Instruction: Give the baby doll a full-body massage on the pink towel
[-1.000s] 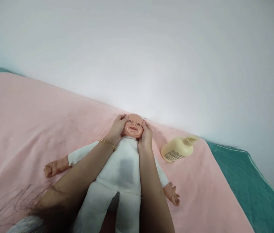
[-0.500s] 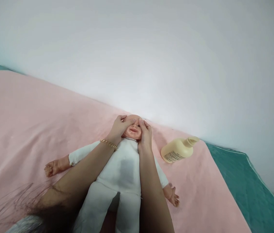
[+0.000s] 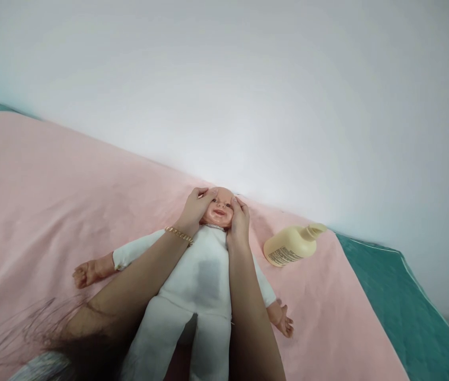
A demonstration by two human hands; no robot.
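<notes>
A baby doll (image 3: 192,280) with a white cloth body lies on its back, its head away from me and its arms spread. My left hand (image 3: 196,209) cups one side of the doll's head (image 3: 219,212), its thumb resting near the brow. On the other side, my right hand (image 3: 240,216) holds the head with its thumb at the temple. Both eyes and the mouth of the doll show between my thumbs. The fingers behind the head are partly hidden. A gold bracelet (image 3: 179,234) circles my left wrist.
A pale yellow pump bottle (image 3: 290,246) stands to the right of the doll. Under everything lies a pink sheet (image 3: 50,180), with a green cover (image 3: 399,286) showing at the right. A white wall (image 3: 224,84) rises just behind the doll's head. Dark hair hangs at the lower left.
My thumbs have slid apart, from the middle of the doll's brow outward to the sides, uncovering its eyes. The doll and the bottle have stayed in place.
</notes>
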